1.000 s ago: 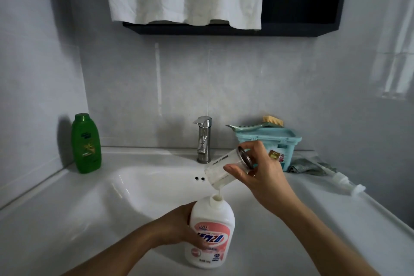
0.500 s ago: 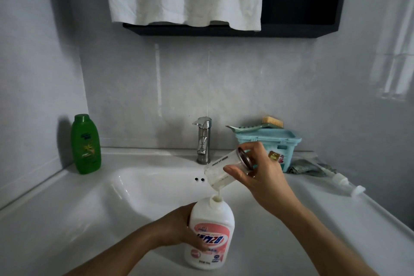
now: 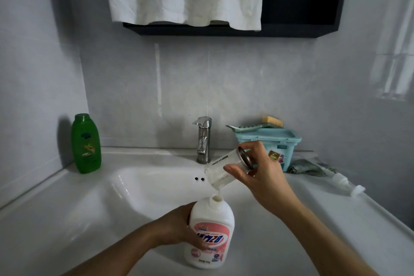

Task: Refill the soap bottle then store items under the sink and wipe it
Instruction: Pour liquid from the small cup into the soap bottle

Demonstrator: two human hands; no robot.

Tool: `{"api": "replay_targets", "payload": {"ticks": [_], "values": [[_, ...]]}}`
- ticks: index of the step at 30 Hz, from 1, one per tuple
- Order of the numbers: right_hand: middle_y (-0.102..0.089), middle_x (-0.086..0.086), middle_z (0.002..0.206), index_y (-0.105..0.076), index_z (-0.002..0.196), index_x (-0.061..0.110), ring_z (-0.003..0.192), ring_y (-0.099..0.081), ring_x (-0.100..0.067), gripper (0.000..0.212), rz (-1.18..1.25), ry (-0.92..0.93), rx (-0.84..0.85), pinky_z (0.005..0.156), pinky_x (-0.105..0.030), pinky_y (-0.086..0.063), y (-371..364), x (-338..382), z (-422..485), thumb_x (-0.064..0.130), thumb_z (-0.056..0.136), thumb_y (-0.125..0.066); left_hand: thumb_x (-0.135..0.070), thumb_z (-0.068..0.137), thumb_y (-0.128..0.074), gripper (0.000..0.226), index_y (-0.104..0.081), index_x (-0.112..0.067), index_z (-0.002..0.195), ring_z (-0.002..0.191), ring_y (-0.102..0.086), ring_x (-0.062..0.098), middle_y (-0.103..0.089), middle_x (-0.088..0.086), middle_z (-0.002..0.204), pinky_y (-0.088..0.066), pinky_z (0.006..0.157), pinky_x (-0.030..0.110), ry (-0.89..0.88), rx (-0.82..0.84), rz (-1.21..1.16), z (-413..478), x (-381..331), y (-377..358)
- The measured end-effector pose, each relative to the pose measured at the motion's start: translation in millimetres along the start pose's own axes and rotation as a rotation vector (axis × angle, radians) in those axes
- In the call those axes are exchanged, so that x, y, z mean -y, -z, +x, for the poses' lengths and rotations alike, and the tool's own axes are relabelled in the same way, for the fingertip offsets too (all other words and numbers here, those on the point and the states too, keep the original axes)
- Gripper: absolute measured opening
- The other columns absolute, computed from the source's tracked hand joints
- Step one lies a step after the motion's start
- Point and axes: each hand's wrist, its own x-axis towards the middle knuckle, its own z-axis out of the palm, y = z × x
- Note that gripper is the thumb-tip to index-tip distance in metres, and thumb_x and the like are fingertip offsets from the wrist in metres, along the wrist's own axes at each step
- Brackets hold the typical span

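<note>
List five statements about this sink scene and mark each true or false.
1. The right hand tilts a clear container over the soap bottle. True.
2. The left hand grips the soap bottle. True.
3. The soap bottle is capped. False: its neck is open; a pump lies on the counter.
4. A green bottle stands left of the faucet. True.
5. The faucet is running. False: no water flows from it.
</note>
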Motion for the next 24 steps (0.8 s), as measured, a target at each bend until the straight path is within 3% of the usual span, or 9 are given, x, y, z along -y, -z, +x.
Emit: {"api": "replay_targets", "payload": {"ticks": [9, 18, 24], "values": [[-0.052, 0.020, 0.092, -0.038, 0.102, 0.035, 0.084, -0.051, 0.011, 0.047, 0.006, 0.006, -0.014, 0.065, 0.001, -0.041, -0.1, -0.5, 0.0, 0.055, 0.067, -0.061, -0.010, 0.065, -0.085, 0.071, -0.053, -0.036, 0.123, 0.105, -0.064, 0.002, -0.070, -0.013, 0.112, -0.052, 0.089, 0.021, 0.013, -0.014, 0.012, 0.8, 1.0, 0.0], [-0.051, 0.021, 0.092, -0.039, 0.102, 0.034, 0.084, -0.052, 0.011, 0.047, 0.017, 0.010, -0.012, 0.066, 0.001, -0.040, -0.1, -0.4, -0.3, 0.054, 0.067, -0.062, -0.006, 0.066, -0.084, 0.072, -0.054, -0.033, 0.125, 0.102, -0.065, -0.001, -0.070, -0.013, 0.111, -0.052, 0.080, 0.014, -0.004, -0.007, -0.005, 1.1, 1.9, -0.6], [-0.049, 0.025, 0.091, -0.038, 0.102, 0.035, 0.083, -0.051, 0.010, 0.047, 0.012, -0.001, -0.007, 0.064, 0.002, -0.040, 0.1, 1.2, -0.5, 0.055, 0.066, -0.061, -0.010, 0.064, -0.086, 0.075, -0.053, -0.034, 0.126, 0.106, -0.064, 0.003, -0.069, -0.013, 0.114, -0.053, 0.092, 0.026, -0.002, -0.007, 0.004, 2.5, 4.2, -0.1]]}}
